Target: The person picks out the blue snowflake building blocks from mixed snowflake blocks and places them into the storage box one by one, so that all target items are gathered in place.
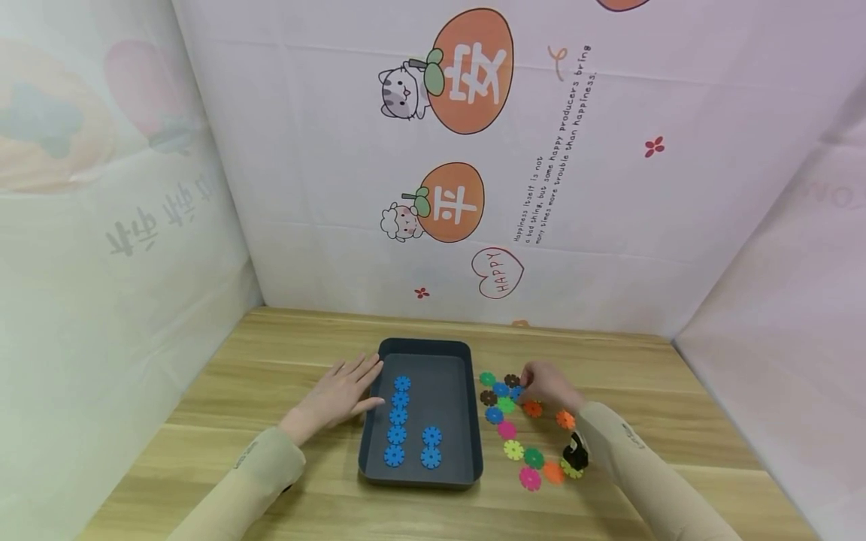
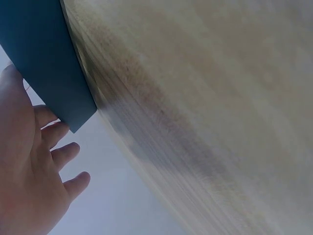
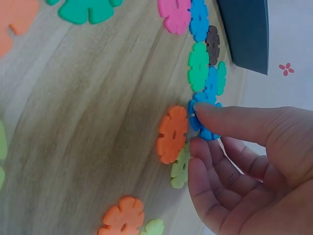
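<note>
My right hand pinches a blue snowflake disc between thumb and fingers, among loose discs right of the tray. The thumb lies across the disc's face in the right wrist view. Straight-fingered, my left hand rests at the left wall of a dark grey tray; the left wrist view has its fingers at the tray's outer side. Inside the tray, several blue discs form a column on the left. Two more blue discs lie to their right.
Loose discs in mixed colours cover the wood table beside the tray: pink, dark green, orange, brown and yellow. A black wrist strap partly covers a yellow-green disc. Printed white cloth encloses the back and sides.
</note>
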{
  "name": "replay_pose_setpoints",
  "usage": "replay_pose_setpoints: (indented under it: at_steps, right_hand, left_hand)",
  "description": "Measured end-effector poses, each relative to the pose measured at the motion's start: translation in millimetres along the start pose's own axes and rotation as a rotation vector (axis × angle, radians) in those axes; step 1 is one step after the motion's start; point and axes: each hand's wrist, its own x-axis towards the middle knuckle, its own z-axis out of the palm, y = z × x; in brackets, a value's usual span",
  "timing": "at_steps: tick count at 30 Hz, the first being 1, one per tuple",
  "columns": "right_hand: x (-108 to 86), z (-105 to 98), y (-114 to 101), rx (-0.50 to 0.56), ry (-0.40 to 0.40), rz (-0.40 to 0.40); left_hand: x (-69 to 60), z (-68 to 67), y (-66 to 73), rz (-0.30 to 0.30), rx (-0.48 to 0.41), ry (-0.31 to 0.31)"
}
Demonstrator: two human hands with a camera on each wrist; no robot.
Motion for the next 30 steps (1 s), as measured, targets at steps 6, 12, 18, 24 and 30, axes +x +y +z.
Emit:
replay_pose_setpoints:
  at_steps: [6,12,18,24,30]
  right_hand:
    - [-1.0,-3,0,0.007,-0.007,-0.039]
    - [-2.6,-7,-2,0.015,-0.006,-0.073]
    - [-3.5,-10,-9,0.022,-0.017,-0.110]
    - [-3.7,-11,-24,0.006,-0.023,-0.130]
    - [-4.2,-12,-42,0.021,-0.049,-0.128]
  left_hand:
    - [-1.0,-0.9,0.5,0.000,-0.001,0.000]
    - [-1.4,-0.4,0.4,0.005,0.007,0.008]
    - [-0.2,0.8,-1.3,-0.002,0.004,-0.003]
    - [0.0,-0.3,-0.3,-0.006,-0.011,-0.011]
    - [-0.2,-1.3,0.2,-0.008,0.000,-0.017]
